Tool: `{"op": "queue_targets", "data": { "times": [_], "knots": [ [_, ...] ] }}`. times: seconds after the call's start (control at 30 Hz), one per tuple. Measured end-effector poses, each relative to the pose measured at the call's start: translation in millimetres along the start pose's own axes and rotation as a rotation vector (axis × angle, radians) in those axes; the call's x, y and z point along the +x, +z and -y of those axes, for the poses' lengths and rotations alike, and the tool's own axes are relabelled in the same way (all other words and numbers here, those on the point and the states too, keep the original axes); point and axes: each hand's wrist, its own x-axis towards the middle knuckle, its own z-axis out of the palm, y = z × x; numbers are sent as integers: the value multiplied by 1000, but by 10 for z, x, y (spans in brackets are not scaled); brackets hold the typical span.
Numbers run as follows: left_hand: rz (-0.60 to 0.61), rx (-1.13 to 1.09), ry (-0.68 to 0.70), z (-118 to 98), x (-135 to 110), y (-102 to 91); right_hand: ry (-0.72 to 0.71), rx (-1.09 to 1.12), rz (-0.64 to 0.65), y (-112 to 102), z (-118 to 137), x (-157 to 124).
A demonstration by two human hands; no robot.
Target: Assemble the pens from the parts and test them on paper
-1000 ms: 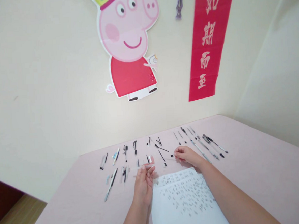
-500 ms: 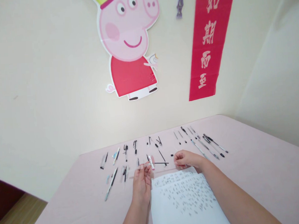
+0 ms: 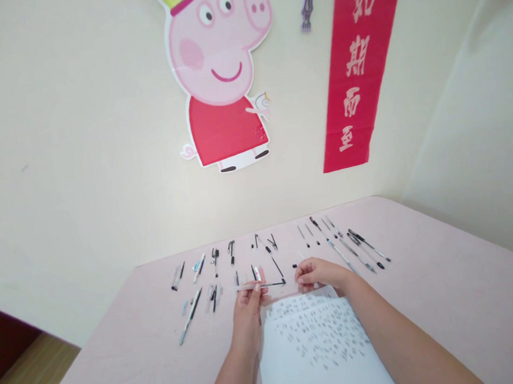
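Note:
My left hand [image 3: 248,308] is closed, thumb and fingers pinching a slim pen refill [image 3: 271,284]. The refill lies nearly level, its pale end to the left and its dark part pointing right. A small black piece [image 3: 283,281] is at its right end; I cannot tell whether they touch. My right hand [image 3: 316,272] is curled with its fingertips together near the top of the written paper [image 3: 321,333]. Something small and whitish shows under its fingers, too unclear to name. A small black cap [image 3: 294,266] lies just left of that hand.
Disassembled pens [image 3: 215,261] and pen parts lie across the pink table [image 3: 130,339] at the left and centre. More pens [image 3: 362,246] and refills sit at the back right. Behind the table stands a wall with a cartoon pig cutout [image 3: 228,124] and a red banner [image 3: 354,87].
My left hand has shifted slightly right and turned, bringing the refill with it; the refill's dark part reaches less far right. My right hand has moved slightly left and keeps its fingers curled.

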Motion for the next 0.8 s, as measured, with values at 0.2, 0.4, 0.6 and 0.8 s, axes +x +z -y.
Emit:
{"op": "queue_targets", "data": {
  "times": [0.2,0.4,0.6,0.8],
  "knots": [
    [82,-23,-96,29,-2,-2,-51,190,35,175,72,70],
    [165,-64,-173,-16,-53,39,-66,189,66,344,122,116],
    [130,-103,-192,-55,-64,69,-99,167,85,371,86,140],
    [122,-113,-208,-47,-68,55,-110,167,125,382,109,117]
  ]
}}
